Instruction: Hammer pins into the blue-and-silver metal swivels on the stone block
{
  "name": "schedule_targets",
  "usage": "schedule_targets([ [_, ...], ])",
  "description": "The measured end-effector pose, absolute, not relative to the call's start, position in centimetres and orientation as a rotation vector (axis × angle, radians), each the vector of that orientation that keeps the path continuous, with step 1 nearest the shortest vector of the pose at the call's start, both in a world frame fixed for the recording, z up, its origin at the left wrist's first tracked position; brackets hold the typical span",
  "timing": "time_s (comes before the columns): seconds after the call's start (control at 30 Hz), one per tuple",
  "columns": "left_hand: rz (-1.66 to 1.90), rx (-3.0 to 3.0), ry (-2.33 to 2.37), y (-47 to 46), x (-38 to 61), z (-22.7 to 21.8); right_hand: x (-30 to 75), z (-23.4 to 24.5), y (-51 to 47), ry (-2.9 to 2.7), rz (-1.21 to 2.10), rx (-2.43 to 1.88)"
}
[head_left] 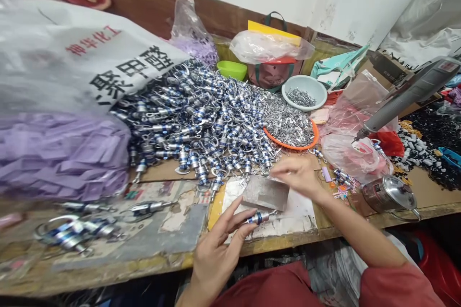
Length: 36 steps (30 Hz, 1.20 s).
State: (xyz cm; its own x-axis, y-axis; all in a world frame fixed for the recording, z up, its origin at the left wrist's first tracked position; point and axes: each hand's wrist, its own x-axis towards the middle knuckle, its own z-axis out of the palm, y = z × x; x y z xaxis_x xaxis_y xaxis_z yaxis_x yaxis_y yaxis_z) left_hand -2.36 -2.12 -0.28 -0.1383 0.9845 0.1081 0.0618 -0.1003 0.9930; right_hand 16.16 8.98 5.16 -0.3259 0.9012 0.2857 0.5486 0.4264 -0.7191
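My left hand [225,244] pinches a blue and silver metal keychain piece [258,218] between thumb and fingers. The piece lies roughly level, its small end ring pointing right, just in front of a grey metal block [265,194]. That block rests on a worn white sheet [306,208]. Beyond the block, my right hand [297,175] reaches left with its fingers drawn together. Its fingertips are by scattered small metal links [284,155] at the edge of the pile; whatever they hold is too small to make out. A big heap of similar keychain pieces [201,110] lies behind.
An orange-rimmed tray [316,136] of small metal clips and a pale blue bowl [322,88] stand behind. An electric screwdriver [406,93] hangs at right above a metal cup [389,194]. Purple strips [61,156] in a bag fill the left. Loose keychain pieces [68,237] lie front left.
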Motion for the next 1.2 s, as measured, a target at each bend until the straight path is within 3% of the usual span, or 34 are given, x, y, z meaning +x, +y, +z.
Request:
schedule_targets([
  [0.13,1.349,1.529,1.308,-1.9,-3.2,-0.8,13.5,4.7,3.9,-1.888,0.990,-0.895],
  [0.37,1.336,1.620,1.352,-2.0,-3.2,0.1,12.7,4.8,2.7,-1.824,1.119,-0.995],
  [0.8,1.246,1.346,1.359,-2.0,-3.5,1.9,13.2,5.0,1.3,-1.997,0.734,-0.886],
  [0.97,1.122,0.823,1.234,-1.8,-3.6,2.7,14.4,4.2,0.8,-2.213,0.294,-0.621],
  [1.07,1.085,0.874,1.235,-1.6,-3.6,2.8,14.8,3.7,1.0,-2.274,0.085,-0.465],
  [1.2,1.091,1.076,1.296,-1.5,-3.5,3.3,15.0,3.3,1.2,-2.253,0.120,-0.481],
])
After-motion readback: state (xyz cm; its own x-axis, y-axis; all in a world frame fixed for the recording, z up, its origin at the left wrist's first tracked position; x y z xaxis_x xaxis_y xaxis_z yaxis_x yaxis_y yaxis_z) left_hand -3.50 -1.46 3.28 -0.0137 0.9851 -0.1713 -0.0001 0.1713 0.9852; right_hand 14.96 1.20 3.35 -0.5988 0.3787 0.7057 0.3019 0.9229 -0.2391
